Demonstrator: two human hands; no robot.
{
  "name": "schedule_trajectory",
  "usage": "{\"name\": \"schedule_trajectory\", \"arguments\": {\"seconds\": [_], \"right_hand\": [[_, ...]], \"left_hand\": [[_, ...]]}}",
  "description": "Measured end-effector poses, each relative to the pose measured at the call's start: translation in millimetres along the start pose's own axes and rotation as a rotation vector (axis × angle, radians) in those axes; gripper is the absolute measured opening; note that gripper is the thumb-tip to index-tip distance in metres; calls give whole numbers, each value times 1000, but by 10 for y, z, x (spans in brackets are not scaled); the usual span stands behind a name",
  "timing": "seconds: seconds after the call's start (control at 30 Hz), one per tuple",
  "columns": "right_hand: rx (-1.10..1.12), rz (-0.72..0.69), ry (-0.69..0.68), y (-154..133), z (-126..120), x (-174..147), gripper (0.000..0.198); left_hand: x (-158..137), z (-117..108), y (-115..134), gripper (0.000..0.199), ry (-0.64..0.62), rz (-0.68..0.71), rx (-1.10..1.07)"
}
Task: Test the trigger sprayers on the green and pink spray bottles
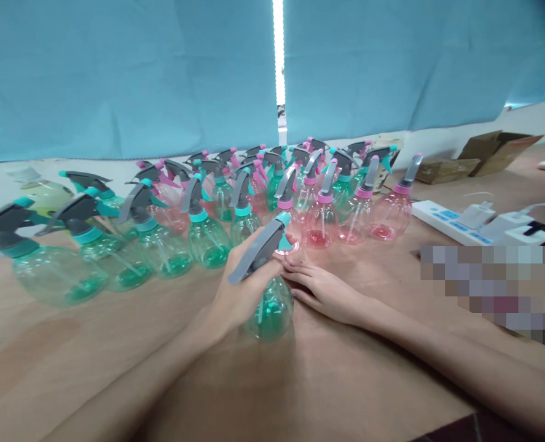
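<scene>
A clear green spray bottle (272, 313) with a grey and turquoise trigger head stands upright in front of me. My left hand (242, 291) is wrapped round its neck, just under the head. To the right, my right hand (330, 291) rests low by the table with its fingers stretched toward the bottle. Its fingertips reach close to my left hand; whether they touch the bottle I cannot tell. Just behind are a row of green spray bottles (208, 239) on the left and a row of pink spray bottles (318, 227) on the right.
More green and pink spray bottles crowd the back of the wooden table (198, 393). A white power strip (451, 224) with plugged-in chargers (512, 227) lies at the right. Behind it are open cardboard boxes (488, 153). A pale yellowish bottle (46, 193) stands at the back left.
</scene>
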State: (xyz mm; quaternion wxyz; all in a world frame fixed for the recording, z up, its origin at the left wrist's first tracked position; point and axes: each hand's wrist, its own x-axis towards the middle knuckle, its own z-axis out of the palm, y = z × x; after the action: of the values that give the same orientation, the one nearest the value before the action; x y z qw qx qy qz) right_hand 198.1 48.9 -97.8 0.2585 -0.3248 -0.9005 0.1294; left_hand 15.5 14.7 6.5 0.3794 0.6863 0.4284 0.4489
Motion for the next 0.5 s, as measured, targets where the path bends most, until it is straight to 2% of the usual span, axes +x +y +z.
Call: {"name": "schedule_trajectory", "arguments": {"seconds": [0.23,0.5], "right_hand": [[-4,13,-10,-8,4,2,42],[-5,19,3,11,22,-2,41]], "left_hand": [[-6,-35,-47,7,-13,34,-2],[-4,-36,15,2,13,10,46]]}}
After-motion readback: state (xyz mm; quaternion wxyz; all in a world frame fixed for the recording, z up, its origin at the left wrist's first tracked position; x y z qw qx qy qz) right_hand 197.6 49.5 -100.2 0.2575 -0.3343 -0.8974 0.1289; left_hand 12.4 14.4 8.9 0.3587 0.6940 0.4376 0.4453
